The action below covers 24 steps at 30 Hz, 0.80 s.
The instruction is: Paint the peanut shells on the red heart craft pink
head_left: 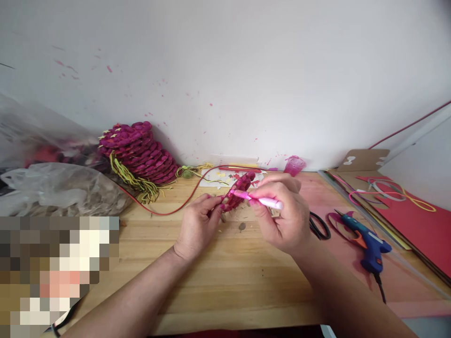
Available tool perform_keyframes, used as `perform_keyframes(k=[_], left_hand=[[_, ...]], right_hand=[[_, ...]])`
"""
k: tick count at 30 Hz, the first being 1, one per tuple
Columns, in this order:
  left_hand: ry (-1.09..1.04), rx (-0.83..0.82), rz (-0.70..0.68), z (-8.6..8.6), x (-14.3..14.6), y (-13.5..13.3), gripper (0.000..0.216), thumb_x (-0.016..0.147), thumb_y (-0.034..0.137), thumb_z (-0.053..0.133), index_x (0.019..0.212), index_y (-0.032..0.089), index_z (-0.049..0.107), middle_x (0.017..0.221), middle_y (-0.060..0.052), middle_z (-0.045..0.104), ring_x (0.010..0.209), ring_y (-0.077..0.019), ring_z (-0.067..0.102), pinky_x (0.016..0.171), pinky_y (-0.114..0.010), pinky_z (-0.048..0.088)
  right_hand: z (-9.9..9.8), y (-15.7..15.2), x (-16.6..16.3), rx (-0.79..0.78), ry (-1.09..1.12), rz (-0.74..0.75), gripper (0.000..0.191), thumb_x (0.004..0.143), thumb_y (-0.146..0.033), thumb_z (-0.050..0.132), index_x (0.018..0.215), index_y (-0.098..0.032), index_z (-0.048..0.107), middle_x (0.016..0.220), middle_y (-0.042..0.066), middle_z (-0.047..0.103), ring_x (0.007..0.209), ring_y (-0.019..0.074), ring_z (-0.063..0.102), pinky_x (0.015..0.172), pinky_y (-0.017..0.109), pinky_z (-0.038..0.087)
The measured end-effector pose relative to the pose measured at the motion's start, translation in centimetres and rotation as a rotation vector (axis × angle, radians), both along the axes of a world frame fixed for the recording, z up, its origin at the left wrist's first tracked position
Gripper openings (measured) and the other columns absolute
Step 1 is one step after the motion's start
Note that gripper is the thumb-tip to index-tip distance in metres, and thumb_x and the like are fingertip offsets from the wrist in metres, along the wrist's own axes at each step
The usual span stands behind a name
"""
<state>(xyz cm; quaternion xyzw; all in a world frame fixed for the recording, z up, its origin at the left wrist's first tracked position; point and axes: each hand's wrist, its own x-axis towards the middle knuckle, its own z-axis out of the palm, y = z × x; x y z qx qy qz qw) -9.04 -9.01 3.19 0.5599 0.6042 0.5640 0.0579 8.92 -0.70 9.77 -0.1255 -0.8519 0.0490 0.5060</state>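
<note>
My left hand (pixel 199 227) pinches the near edge of a bumpy magenta-painted disc (pixel 244 184), which is held tilted above the table. From the right, my right hand (pixel 285 216) grips a paintbrush (pixel 268 202) with a pale handle. Its pink-stained tip touches or nearly touches the disc's face. Part of the disc is hidden behind the brush and fingers. At the back left leans a stack of similar magenta discs (pixel 151 155), with yellow-green tassels (pixel 136 180) hanging from it.
A blue glue gun (pixel 369 244) lies at the right beside red sheets (pixel 419 211). A pink-stained cup (pixel 295 164) stands by the wall. Plastic bags (pixel 66 188) fill the left. A red cord (pixel 183 206) crosses the table behind my hands. Small stars lie on white paper (pixel 211 177).
</note>
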Motion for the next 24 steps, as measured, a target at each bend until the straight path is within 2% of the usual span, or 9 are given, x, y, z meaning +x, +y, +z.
perform_keyframes(k=[3,7,13,24], left_hand=[[-0.003,0.003,0.001,-0.1,0.0,0.0,0.017,0.089,0.016,0.067,0.093,0.019,0.083,0.075,-0.005,0.071,0.067,-0.0157,0.063,0.064,-0.025,0.047],[-0.018,0.002,-0.001,-0.4,0.0,0.1,0.016,0.09,0.018,0.068,0.096,0.017,0.082,0.079,-0.006,0.074,0.068,-0.0156,0.064,0.065,-0.025,0.048],[0.037,0.017,-0.013,-0.2,0.0,0.1,0.014,0.09,0.018,0.067,0.088,0.017,0.081,0.07,-0.002,0.068,0.058,-0.0117,0.056,0.056,-0.023,0.042],[0.107,0.012,0.007,0.4,0.3,-0.2,0.016,0.089,0.016,0.064,0.081,0.017,0.078,0.066,-0.001,0.062,0.06,-0.0122,0.054,0.058,-0.023,0.04]], right_hand=[[-0.1,-0.2,-0.1,-0.003,-0.041,0.033,0.012,0.092,-0.017,0.065,0.1,-0.025,0.061,0.089,0.002,0.071,0.096,0.0232,0.067,0.088,0.044,0.045],[-0.2,0.0,-0.1,0.041,-0.002,-0.028,0.012,0.092,-0.016,0.064,0.1,-0.025,0.061,0.088,0.001,0.071,0.094,0.0228,0.066,0.087,0.043,0.044],[-0.4,-0.2,-0.3,0.104,-0.115,0.028,0.009,0.094,-0.018,0.063,0.101,-0.023,0.06,0.089,0.002,0.071,0.099,0.0233,0.065,0.09,0.043,0.042],[-1.0,-1.2,-1.0,0.223,-0.218,0.012,0.012,0.095,-0.01,0.058,0.093,-0.022,0.057,0.084,0.0,0.073,0.098,0.0223,0.062,0.085,0.044,0.035]])
